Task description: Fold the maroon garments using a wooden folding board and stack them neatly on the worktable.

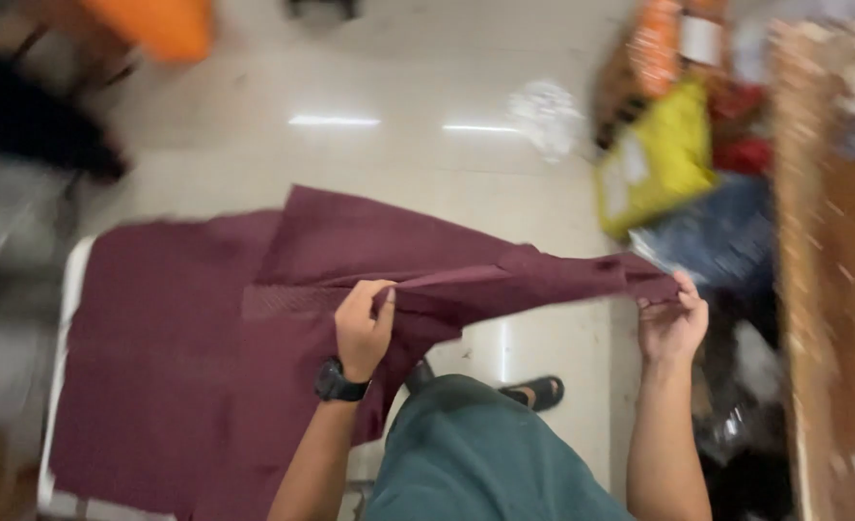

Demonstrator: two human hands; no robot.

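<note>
The maroon cloth [254, 318] is pinched along its upper fold by the left hand [362, 328] and, farther right, the right hand [673, 323], stretched sideways between closed fingers.

you have a pale tiled floor [398, 87] below you, with ceiling lights reflected in it. a yellow bag [657, 159] lies to your right, beside a blue bundle [721, 236] and some red items [744, 154]. an orange shape [157, 24], perhaps a seat, blurs at top left. a black sandal [535, 391] sits near your knee.
</note>
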